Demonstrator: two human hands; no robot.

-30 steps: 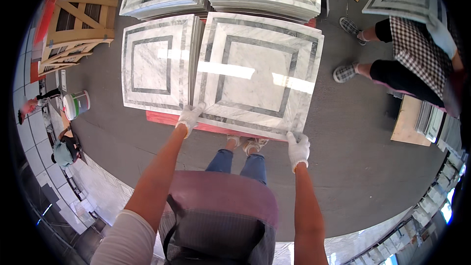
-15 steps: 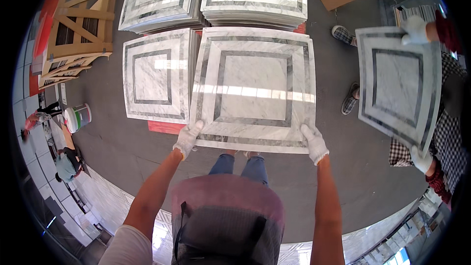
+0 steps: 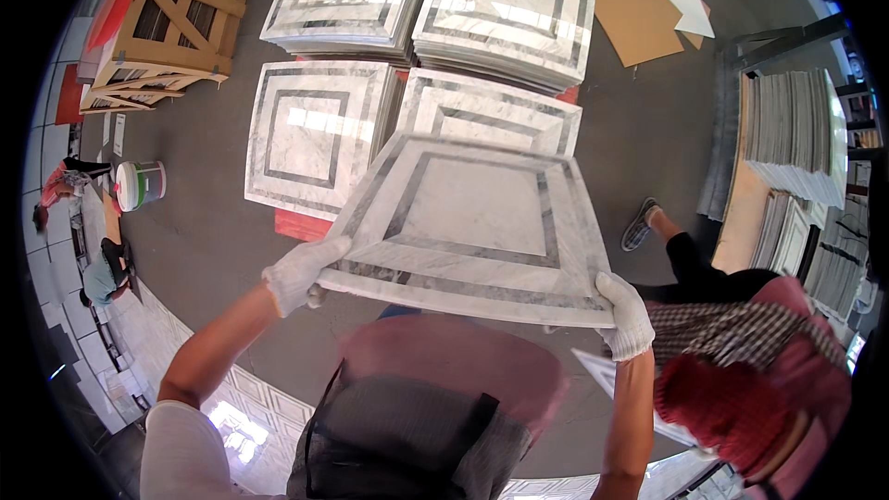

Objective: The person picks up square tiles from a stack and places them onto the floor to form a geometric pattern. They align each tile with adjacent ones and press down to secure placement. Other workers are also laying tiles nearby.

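Observation:
Both my hands wear white gloves and hold a large square marble tile (image 3: 477, 208), white with dark grey bands. My left hand (image 3: 301, 273) is closed on its near left corner. My right hand (image 3: 626, 315) grips the near right corner, thumb on top and fingers below. The tile is raised in front of my body, its near edge toward me. Its far part overlaps the view of the near right tile stack (image 3: 519, 116). To the left stands another stack of the same tiles (image 3: 310, 130), with two more stacks behind.
Right beside me a co-worker's red sleeve (image 3: 727, 407) and checked clothing come close to my right arm. Farther out are a rack of upright slabs (image 3: 792, 125) and cardboard sheets (image 3: 639, 14). At left stand a wooden crate (image 3: 190, 0) and a white-green bucket (image 3: 141, 185).
My hands have brought the tile up and toward me, uncovering the stack behind it. The co-worker with a similar tile has moved from the right toward the lower right.

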